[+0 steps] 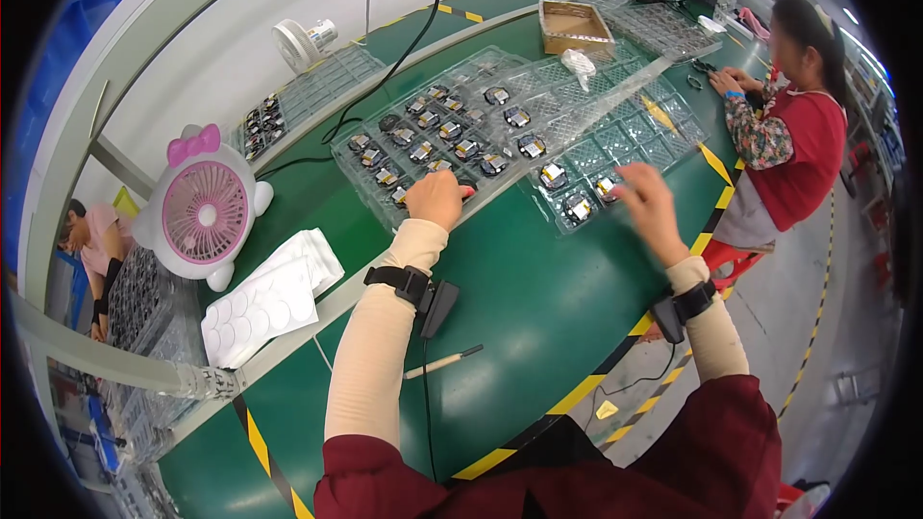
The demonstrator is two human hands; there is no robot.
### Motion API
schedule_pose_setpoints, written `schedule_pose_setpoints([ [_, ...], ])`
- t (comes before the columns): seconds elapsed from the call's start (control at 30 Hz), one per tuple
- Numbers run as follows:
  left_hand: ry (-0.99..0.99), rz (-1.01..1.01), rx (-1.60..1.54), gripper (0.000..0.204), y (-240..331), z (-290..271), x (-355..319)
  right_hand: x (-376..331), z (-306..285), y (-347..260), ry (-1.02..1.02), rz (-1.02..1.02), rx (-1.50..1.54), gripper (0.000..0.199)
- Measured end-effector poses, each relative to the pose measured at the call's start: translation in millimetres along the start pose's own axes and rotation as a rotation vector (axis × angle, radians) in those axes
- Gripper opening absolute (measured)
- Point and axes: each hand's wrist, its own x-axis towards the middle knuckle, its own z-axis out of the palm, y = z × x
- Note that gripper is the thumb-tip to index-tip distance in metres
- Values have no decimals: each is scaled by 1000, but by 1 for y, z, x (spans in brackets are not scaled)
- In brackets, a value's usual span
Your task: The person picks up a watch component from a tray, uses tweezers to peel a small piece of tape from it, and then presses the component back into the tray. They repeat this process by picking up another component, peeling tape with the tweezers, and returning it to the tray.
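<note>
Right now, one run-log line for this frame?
left hand: on near edge of clear plastic compartment tray of small dark parts | right hand: fingers spread above second clear tray | surface: green bench

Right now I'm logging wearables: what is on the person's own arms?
Both arms wear cream sleeve covers under dark red sleeves. The left hand and right hand are bare. Each wrist carries a black strap with a small black device; thin cables run from both.
</note>
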Motion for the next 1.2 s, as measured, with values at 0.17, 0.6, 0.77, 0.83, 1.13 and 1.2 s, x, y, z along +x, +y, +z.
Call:
schedule_pose_setpoints([
  [0.17, -24, 22, -55, 41, -5, 3, 3, -2, 10, -31, -301, -36, -111, 23],
  [0.6, 62, -24, -464, 31, -34, 0, -7, -19, -3, -7, -237, 28, -370, 24],
  [0.77, -86, -117, -951, 23, -27, -15, -30, -35, -37, -18, -382, -64, -214, 23],
  [0.83, -50, -128, -977, 21, -24, -16, -32, -44, -47, -16, -414, -36, -208, 22],
  [1.13, -54, -137, -1012, 23, -30, -11, -32, -77, -105, -19, -423, -44, -189, 22],
  [1.2, -48, -140, -997, 23, -31, -9, -32, -86, -118, -28, -432, -45, -201, 23],
])
